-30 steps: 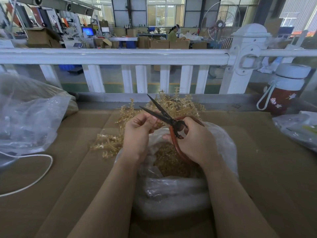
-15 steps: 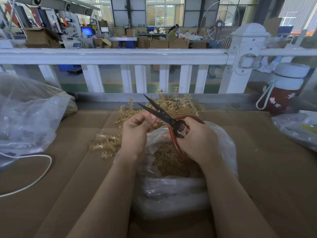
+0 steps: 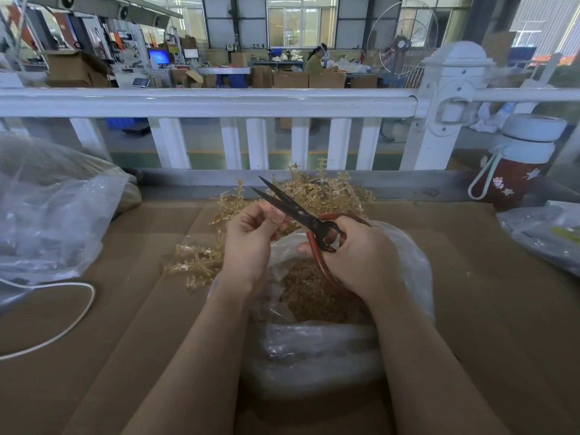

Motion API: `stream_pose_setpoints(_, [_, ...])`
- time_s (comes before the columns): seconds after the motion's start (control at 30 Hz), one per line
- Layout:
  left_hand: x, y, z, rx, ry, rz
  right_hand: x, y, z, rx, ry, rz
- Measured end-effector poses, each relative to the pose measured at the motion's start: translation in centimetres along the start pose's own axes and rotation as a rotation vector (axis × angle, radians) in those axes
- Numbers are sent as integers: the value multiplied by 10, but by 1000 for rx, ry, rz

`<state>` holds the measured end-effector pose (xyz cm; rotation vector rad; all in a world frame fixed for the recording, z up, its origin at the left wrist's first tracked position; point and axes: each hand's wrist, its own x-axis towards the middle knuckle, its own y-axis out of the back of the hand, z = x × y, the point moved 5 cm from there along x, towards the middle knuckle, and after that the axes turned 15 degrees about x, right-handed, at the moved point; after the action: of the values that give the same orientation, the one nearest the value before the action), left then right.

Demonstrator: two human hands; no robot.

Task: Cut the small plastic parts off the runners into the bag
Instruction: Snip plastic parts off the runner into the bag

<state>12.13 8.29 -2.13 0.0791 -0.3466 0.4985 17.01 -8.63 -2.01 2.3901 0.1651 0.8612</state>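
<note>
The right hand (image 3: 361,255) is gripping red-handled scissors (image 3: 301,215), blades parted, above the open clear plastic bag (image 3: 408,262) holding cut amber parts (image 3: 310,296); the left hand (image 3: 251,237) is pinching something small at the blades, too hidden to identify; uncut runners (image 3: 326,189) are lying piled just behind.

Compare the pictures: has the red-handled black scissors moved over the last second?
No. The red-handled black scissors keep their place, blade tips open just below the white railing, held by the right hand.
</note>
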Motion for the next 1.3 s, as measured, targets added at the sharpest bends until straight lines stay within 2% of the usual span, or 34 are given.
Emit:
stream_pose_setpoints(0.4, [-3, -2, 10, 75, -85, 38, 1, 0, 4, -13, -26, -26])
stream_pose_setpoints(0.73, [-6, -8, 12, 181, -153, -32, 1, 0, 3, 18, -30, -38])
stream_pose_setpoints(1.3, [-3, -8, 10, 189, -188, -70, 1, -3, 3, 129, -8, -4])
